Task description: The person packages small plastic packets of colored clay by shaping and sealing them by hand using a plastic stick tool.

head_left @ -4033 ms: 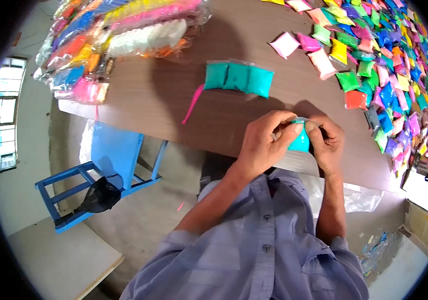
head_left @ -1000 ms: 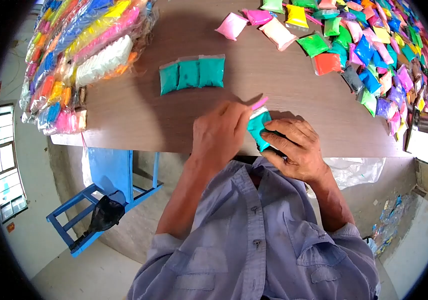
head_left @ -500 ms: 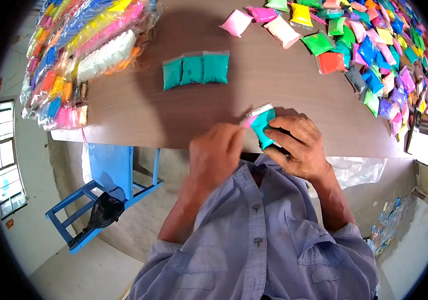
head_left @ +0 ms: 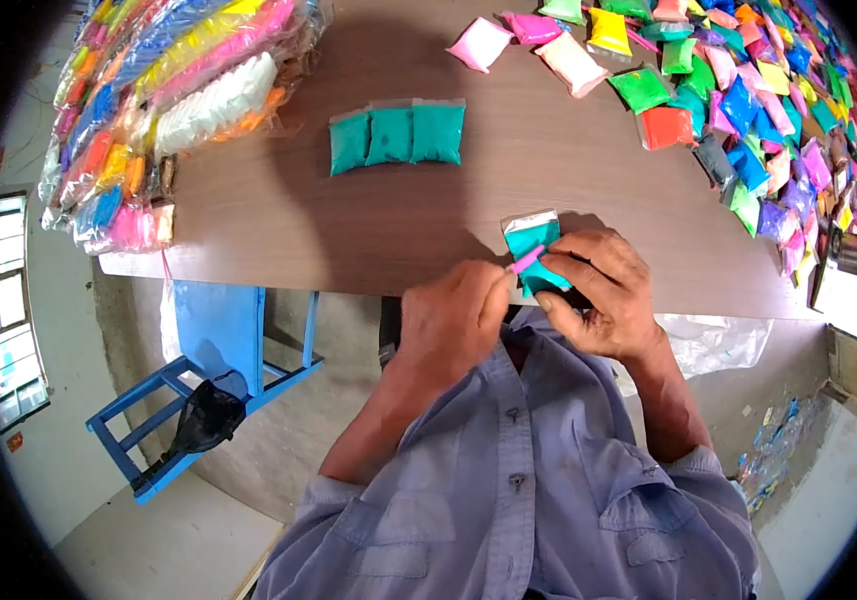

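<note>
At the table's near edge my right hand (head_left: 600, 288) is closed on a small clear packet of teal clay-like filling (head_left: 531, 234), its silvery upper end pointing away from me. A short pink stick (head_left: 527, 259) lies slantwise across the packet's front. My left hand (head_left: 456, 312) is closed, its fingertips pinching the stick's lower left end. The stick's other end meets my right fingertips. Farther up the table, three teal packets (head_left: 411, 133) lie side by side in a row, apart from both hands.
Bundled packets in many colours (head_left: 210, 100) fill the table's left side. A large heap of loose coloured packets (head_left: 748, 110) covers the right, with a pale pink packet (head_left: 479, 45) at its near left. A blue chair (head_left: 218, 325) with a black item (head_left: 210, 412) stands below left.
The pink stick has moved from the packet's upper left edge down across its front. My left hand has shifted slightly right and down with it.
</note>
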### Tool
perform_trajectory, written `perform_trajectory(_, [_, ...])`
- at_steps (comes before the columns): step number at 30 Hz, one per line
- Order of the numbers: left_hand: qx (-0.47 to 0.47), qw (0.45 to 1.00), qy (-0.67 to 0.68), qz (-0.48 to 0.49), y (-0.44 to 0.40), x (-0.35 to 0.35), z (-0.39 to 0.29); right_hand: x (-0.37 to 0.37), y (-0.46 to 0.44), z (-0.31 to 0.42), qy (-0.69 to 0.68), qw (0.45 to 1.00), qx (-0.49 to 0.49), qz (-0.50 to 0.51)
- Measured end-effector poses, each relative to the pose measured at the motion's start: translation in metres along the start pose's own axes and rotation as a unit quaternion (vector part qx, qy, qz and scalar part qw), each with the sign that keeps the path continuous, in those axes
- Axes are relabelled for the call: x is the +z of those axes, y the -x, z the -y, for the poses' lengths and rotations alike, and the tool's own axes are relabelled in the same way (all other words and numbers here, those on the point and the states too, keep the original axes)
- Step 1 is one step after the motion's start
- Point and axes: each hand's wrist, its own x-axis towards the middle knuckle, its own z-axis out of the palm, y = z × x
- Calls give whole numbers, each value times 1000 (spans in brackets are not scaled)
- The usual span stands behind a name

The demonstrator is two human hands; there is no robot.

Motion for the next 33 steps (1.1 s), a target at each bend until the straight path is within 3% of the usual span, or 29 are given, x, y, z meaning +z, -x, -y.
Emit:
perform_trajectory(2, [-9,997,-71,-8,-3,-1,8,0,1,0,2,1000,-1,-2])
perform_trajectory(5, [-42,996,-69,-38,-14,-10,15,0,-1,2,6,1000,15,-5])
perform_trajectory(11, [-1,999,44,-7,4,1,-2,0,-4,7,12,999,48,-11])
perform_trajectory(13, [28,999,6,-23,7,6,0,0,-7,5,3,1000,18,-23])
perform_trajectory(17, [-16,997,-68,-43,-1,-7,14,2,-8,6,14,1000,18,-11])
perform_trajectory(25, [-7,999,33,13,17,-3,-9,2,-5,8,70,997,43,2])
perform_trajectory(33, [5,995,-62,-83,17,-10,6,8,-7,8,73,996,42,-13])
